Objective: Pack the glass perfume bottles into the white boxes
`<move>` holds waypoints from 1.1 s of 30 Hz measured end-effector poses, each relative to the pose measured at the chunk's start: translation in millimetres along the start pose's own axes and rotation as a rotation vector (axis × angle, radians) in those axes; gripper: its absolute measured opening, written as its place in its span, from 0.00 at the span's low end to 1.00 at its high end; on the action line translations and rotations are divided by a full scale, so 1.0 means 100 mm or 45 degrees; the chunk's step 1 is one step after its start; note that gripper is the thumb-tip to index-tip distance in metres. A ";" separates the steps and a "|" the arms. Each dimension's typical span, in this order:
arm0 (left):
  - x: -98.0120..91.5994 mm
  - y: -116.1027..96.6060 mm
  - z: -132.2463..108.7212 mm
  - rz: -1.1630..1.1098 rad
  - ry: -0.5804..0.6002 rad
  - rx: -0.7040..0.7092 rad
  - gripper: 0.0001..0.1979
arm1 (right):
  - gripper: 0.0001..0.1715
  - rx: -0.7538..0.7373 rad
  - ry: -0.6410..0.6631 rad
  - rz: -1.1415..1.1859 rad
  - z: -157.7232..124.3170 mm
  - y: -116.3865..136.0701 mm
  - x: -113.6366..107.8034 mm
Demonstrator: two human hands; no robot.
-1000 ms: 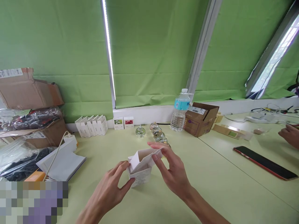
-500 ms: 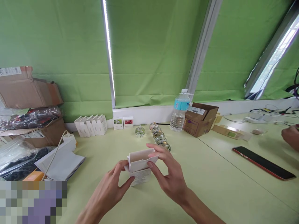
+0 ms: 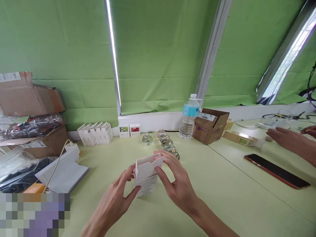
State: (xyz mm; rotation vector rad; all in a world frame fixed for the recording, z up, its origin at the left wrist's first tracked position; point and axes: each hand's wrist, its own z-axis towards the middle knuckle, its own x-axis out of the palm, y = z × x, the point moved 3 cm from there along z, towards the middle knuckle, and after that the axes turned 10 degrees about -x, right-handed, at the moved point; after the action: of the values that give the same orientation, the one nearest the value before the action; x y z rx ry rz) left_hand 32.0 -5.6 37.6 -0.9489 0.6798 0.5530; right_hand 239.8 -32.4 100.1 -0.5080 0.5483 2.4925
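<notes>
A small white carton [image 3: 147,184] with fine print on its front stands on the table between my hands, its top flap raised. My left hand [image 3: 120,194] grips the carton's left side between thumb and fingers. At the upper right, my right hand [image 3: 176,181] pinches the raised flap, thumb in front and fingers behind. Beyond the carton sits a round glass bottle [image 3: 147,139], and to its right a row of similar round glass bottles [image 3: 167,143] runs toward my right hand. The carton's inside is hidden from this angle.
Open white cartons [image 3: 95,134] and two closed picture boxes [image 3: 129,130] line the back left. A water bottle [image 3: 188,118] and brown cardboard box [image 3: 209,125] stand at back right. A phone [image 3: 276,170] lies right, near another person's hand [image 3: 293,141]. Packages [image 3: 32,128] are piled left.
The carton's front flap has come more upright under my right hand, narrowing the view inside. My left hand keeps its hold. Another person's hand has reached in further from the right.
</notes>
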 end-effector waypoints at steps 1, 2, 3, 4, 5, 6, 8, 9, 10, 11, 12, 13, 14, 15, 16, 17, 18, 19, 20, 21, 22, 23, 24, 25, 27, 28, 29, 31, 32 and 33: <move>0.00 0.00 0.00 0.000 -0.009 0.003 0.32 | 0.14 0.002 0.010 -0.007 0.00 0.00 0.00; 0.00 0.00 0.00 -0.002 -0.021 0.012 0.33 | 0.14 0.007 0.024 -0.014 0.00 0.01 0.00; 0.00 0.00 0.00 -0.005 -0.040 0.028 0.34 | 0.13 0.011 0.043 -0.021 0.00 0.01 0.00; -0.01 0.00 0.00 -0.005 -0.056 0.047 0.35 | 0.13 0.015 0.066 -0.026 -0.01 0.01 0.01; -0.01 -0.01 0.00 0.001 -0.062 0.065 0.35 | 0.12 0.019 0.090 -0.030 -0.02 0.01 0.02; -0.03 -0.02 0.01 0.012 -0.052 0.079 0.35 | 0.10 0.022 0.113 -0.032 -0.03 0.01 0.03; -0.05 -0.05 0.02 0.034 0.003 0.091 0.31 | 0.09 0.014 0.138 -0.031 -0.04 0.00 0.05; -0.07 -0.07 0.03 0.043 0.039 0.091 0.28 | 0.09 0.001 0.134 -0.032 -0.05 -0.01 0.06; -0.08 -0.08 0.03 0.050 0.071 0.089 0.25 | 0.10 -0.017 0.119 -0.034 -0.05 -0.01 0.06; -0.10 -0.10 0.04 0.055 0.086 0.089 0.22 | 0.12 -0.037 0.101 -0.040 -0.06 -0.01 0.05; -0.11 -0.11 0.04 0.057 0.086 0.089 0.19 | 0.12 -0.059 0.090 -0.049 -0.06 -0.01 0.05; -0.12 -0.11 0.04 0.056 0.075 0.092 0.18 | 0.12 -0.083 0.099 -0.061 -0.06 -0.01 0.06; -0.12 -0.12 0.04 0.052 0.061 0.095 0.17 | 0.11 -0.107 0.133 -0.077 -0.07 -0.01 0.07; -0.13 -0.12 0.04 0.043 0.048 0.097 0.17 | 0.09 -0.131 0.188 -0.095 -0.08 -0.01 0.09; -0.13 -0.12 0.04 0.032 0.035 0.101 0.17 | 0.08 -0.156 0.247 -0.115 -0.08 -0.01 0.12; -0.13 -0.12 0.05 0.022 0.023 0.106 0.17 | 0.08 -0.175 0.297 -0.133 -0.09 0.00 0.14; -0.13 -0.12 0.05 0.016 0.012 0.108 0.16 | 0.08 -0.186 0.332 -0.148 -0.10 0.00 0.17; -0.13 -0.12 0.05 0.015 -0.002 0.114 0.16 | 0.11 -0.188 0.349 -0.162 -0.11 0.01 0.18; -0.13 -0.12 0.05 0.018 -0.015 0.121 0.16 | 0.15 -0.184 0.353 -0.178 -0.12 0.01 0.19; -0.14 -0.12 0.05 0.025 -0.022 0.130 0.15 | 0.20 -0.178 0.357 -0.197 -0.12 0.01 0.20; -0.14 -0.13 0.05 0.033 -0.020 0.136 0.15 | 0.24 -0.176 0.362 -0.218 -0.12 0.01 0.21; -0.14 -0.12 0.05 0.041 -0.015 0.137 0.15 | 0.26 -0.183 0.365 -0.238 -0.13 0.01 0.21; -0.14 -0.12 0.05 0.046 -0.015 0.135 0.14 | 0.25 -0.197 0.365 -0.254 -0.13 0.01 0.21; -0.14 -0.12 0.05 0.047 -0.026 0.127 0.14 | 0.23 -0.215 0.360 -0.265 -0.13 0.02 0.21; -0.15 -0.09 0.05 0.036 -0.070 0.099 0.13 | 0.17 -0.258 0.346 -0.283 -0.15 0.02 0.21; -0.15 -0.07 0.05 0.025 -0.091 0.080 0.13 | 0.16 -0.283 0.337 -0.294 -0.16 0.03 0.22; -0.15 -0.05 0.06 0.013 -0.102 0.058 0.12 | 0.14 -0.304 0.324 -0.314 -0.17 0.04 0.23; -0.14 0.00 0.06 -0.008 -0.098 0.020 0.13 | 0.14 -0.331 0.288 -0.357 -0.18 0.07 0.25; -0.13 0.02 0.07 -0.017 -0.092 0.004 0.14 | 0.14 -0.332 0.282 -0.366 -0.19 0.09 0.26; -0.12 0.04 0.07 -0.025 -0.086 -0.006 0.15 | 0.15 -0.324 0.291 -0.363 -0.19 0.12 0.28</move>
State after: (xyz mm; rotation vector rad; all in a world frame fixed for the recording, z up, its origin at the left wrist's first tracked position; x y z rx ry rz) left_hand 23.0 0.8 47.5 -0.9368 0.6084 0.5669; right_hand 215.6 -39.2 74.1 -0.9104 0.2216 2.2526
